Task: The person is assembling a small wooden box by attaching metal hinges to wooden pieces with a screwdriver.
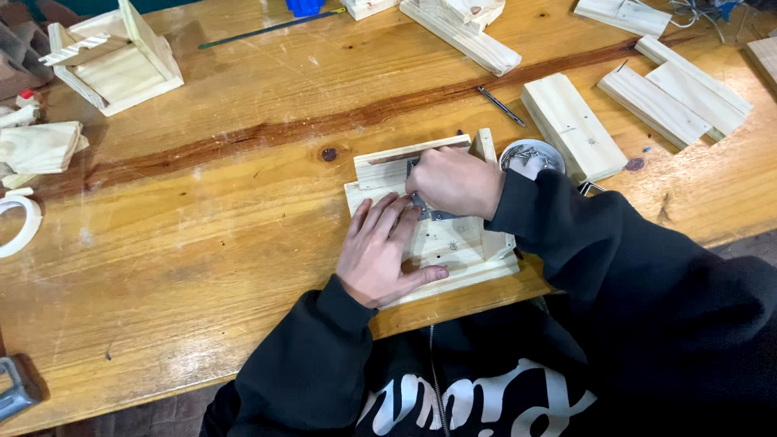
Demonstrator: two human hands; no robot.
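- The left hand (379, 252) lies flat on the pine board assembly (453, 243), fingers together and stretched out, pressing it down near the workbench's (202, 243) front edge.
- The right hand (455, 181) is curled, fingers bunched over a metal bracket (429, 212) on the assembly; I cannot tell what they pinch.
- A round dish of screws (530, 155) sits just beside the right wrist.
- Loose pine blocks (571, 125) lie towards the far right corner.

Wooden workbench (202, 243), varnished, dark grain streak: bearing pale wood blocks (571, 125), a small wooden box assembly (113, 57), dish of screws (530, 155), tape ring (20, 222), green pencil (271, 27).
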